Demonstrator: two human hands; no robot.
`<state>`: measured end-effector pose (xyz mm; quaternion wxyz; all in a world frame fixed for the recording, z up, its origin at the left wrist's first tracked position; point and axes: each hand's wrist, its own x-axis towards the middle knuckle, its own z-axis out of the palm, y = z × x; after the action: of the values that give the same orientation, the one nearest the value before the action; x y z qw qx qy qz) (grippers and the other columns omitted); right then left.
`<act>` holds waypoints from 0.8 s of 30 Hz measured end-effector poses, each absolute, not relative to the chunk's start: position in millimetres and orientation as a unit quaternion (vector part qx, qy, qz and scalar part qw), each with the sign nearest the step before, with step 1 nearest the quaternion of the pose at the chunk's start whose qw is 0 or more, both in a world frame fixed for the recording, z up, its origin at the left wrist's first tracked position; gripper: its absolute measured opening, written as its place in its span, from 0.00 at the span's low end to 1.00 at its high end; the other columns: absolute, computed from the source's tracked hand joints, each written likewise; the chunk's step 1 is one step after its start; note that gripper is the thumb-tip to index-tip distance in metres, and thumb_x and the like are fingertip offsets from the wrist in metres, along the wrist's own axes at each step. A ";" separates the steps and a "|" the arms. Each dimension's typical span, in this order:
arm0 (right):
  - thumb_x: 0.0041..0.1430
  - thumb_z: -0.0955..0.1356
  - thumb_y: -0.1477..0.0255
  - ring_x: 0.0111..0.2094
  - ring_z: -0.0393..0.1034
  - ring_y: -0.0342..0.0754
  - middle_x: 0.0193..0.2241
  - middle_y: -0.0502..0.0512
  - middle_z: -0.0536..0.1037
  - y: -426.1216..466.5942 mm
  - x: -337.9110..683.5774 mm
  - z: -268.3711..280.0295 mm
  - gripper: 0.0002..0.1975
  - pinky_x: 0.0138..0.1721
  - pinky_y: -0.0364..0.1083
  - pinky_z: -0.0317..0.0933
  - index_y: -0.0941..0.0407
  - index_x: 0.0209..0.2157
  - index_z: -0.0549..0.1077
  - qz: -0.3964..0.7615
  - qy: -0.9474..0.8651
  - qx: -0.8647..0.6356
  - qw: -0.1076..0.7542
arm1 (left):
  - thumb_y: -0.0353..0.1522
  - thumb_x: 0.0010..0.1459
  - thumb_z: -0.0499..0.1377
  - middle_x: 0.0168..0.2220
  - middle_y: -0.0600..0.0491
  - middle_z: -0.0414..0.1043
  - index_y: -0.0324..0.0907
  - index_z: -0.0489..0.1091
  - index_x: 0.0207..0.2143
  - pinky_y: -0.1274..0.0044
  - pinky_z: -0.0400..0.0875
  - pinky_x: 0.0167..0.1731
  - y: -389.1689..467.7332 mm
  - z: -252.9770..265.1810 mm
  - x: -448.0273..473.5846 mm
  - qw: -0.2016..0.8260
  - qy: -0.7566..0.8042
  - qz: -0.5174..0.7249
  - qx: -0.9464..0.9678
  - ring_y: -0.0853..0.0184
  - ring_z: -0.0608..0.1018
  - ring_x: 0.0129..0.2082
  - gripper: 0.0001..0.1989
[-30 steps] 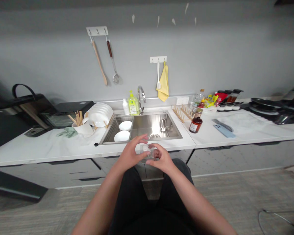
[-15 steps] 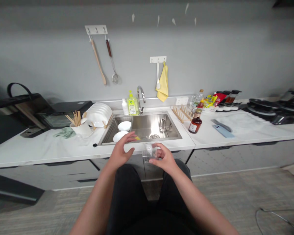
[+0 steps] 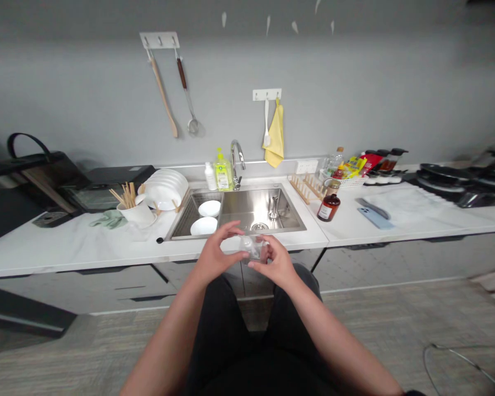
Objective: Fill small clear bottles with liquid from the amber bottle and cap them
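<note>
In front of the sink edge, a small clear plastic container (image 3: 254,250) with a whitish, rounded top is held between my hands. My right hand (image 3: 278,264) grips its right side, thumb below and fingers bent behind. My left hand (image 3: 218,256) has come to its left side, with the thumb touching it and the fingertips curled over its upper left edge. What is inside the container is too blurred to tell. Behind it lies the steel sink (image 3: 247,204), where two white bowls (image 3: 204,225) sit in the left basket.
White plates (image 3: 165,187) and a cup of chopsticks (image 3: 136,212) stand left of the sink. Soap bottles (image 3: 223,175) and the faucet (image 3: 237,159) are behind it. To the right are a wooden rack (image 3: 307,187), a brown bottle (image 3: 328,209) and a phone (image 3: 375,217).
My left hand has moved right, from apart to touching the container. The container and my right hand have risen slightly, and the head view has tilted a little.
</note>
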<state>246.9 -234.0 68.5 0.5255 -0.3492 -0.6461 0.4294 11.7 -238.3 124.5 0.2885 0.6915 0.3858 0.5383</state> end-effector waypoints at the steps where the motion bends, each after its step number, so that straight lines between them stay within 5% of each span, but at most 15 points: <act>1: 0.50 0.88 0.54 0.29 0.67 0.45 0.45 0.57 0.81 -235.2 245.0 68.2 0.39 0.30 0.48 0.65 0.50 0.59 0.77 0.411 -0.653 -0.349 0.533 | 0.38 0.55 0.82 0.50 0.46 0.87 0.45 0.78 0.66 0.60 0.77 0.66 -240.0 121.2 18.6 0.299 0.386 0.551 0.677 0.54 0.87 0.57 0.38; 4: 0.48 0.89 0.56 0.29 0.67 0.44 0.54 0.60 0.81 -238.5 241.8 66.8 0.39 0.30 0.48 0.65 0.49 0.59 0.79 0.428 -0.650 -0.325 0.538 | 0.39 0.55 0.83 0.41 0.49 0.88 0.44 0.79 0.63 0.60 0.78 0.66 -244.8 111.6 36.6 0.351 0.364 0.600 0.621 0.52 0.89 0.56 0.35; 10: 0.43 0.90 0.52 0.38 0.77 0.50 0.49 0.55 0.84 -236.8 255.0 63.5 0.38 0.37 0.47 0.68 0.50 0.54 0.84 0.661 -0.599 -0.198 0.407 | 0.39 0.49 0.86 0.36 0.50 0.89 0.42 0.81 0.63 0.55 0.81 0.64 -254.7 99.5 39.9 0.466 0.301 0.570 0.606 0.45 0.91 0.55 0.40; 13: 0.42 0.90 0.50 0.46 0.80 0.55 0.50 0.56 0.85 -234.0 257.2 60.8 0.41 0.43 0.49 0.71 0.50 0.56 0.85 0.691 -0.571 -0.183 0.403 | 0.41 0.56 0.82 0.40 0.46 0.90 0.43 0.82 0.63 0.54 0.80 0.66 -256.7 90.2 41.6 0.481 0.308 0.570 0.591 0.44 0.88 0.61 0.34; 19: 0.47 0.90 0.56 0.31 0.71 0.46 0.46 0.54 0.84 -227.8 241.2 40.3 0.41 0.33 0.46 0.67 0.49 0.61 0.80 0.587 -0.603 -0.281 0.461 | 0.43 0.55 0.83 0.69 0.37 0.79 0.47 0.75 0.71 0.56 0.74 0.71 -255.8 57.3 30.4 0.481 0.295 0.586 0.583 0.45 0.81 0.70 0.44; 22: 0.50 0.89 0.56 0.30 0.70 0.46 0.45 0.54 0.83 -224.5 228.5 25.7 0.46 0.33 0.48 0.68 0.47 0.67 0.76 0.577 -0.602 -0.293 0.468 | 0.40 0.54 0.83 0.67 0.38 0.80 0.43 0.79 0.65 0.56 0.73 0.73 -259.3 39.9 16.1 0.476 0.334 0.574 0.577 0.45 0.81 0.68 0.39; 24: 0.49 0.89 0.57 0.34 0.74 0.47 0.58 0.59 0.82 -220.7 221.9 17.7 0.54 0.37 0.49 0.72 0.43 0.74 0.70 0.599 -0.604 -0.272 0.450 | 0.40 0.52 0.84 0.63 0.38 0.83 0.41 0.81 0.60 0.56 0.75 0.71 -259.0 30.5 -0.4 0.472 0.365 0.585 0.550 0.46 0.83 0.65 0.35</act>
<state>221.9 -220.7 17.7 0.4502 -0.2716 -0.6040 0.5989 -0.4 -259.0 30.5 0.4715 0.5502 0.3646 0.5848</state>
